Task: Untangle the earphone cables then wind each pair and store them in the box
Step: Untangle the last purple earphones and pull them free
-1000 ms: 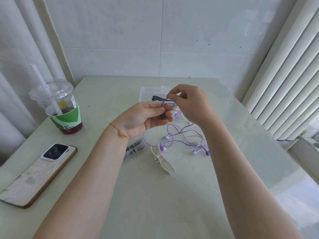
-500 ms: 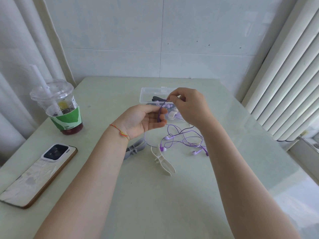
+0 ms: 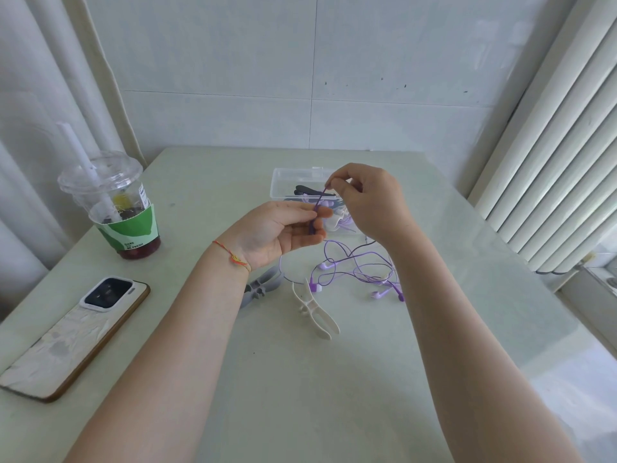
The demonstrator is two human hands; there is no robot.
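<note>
Fingers (image 3: 329, 185) of two hands on one purple cable (image 3: 319, 203); two clips

Iced drink cup (image 3: 113, 208), phone (image 3: 76, 335) on table (image 3: 300, 396)

Cup (image 3: 113, 208) green sleeve (image 3: 130, 228) reads "DARE TO BE FRESH"; white label unreadable

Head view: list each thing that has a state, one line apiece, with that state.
Left hand: pinching the dark purple cable.
Right hand: pinching the same cable higher up.
Dark purple earphone cable: stretched taut between both hands.
Light purple earphone cables: loose and tangled on the table.
Clear plastic box: open, earphones inside.
White plastic winder clip: lying flat, unused.
Grey plastic winder clip: lying flat, unused.
Lidded plastic drink cup: upright, straw in.
Phone: face down.
</note>
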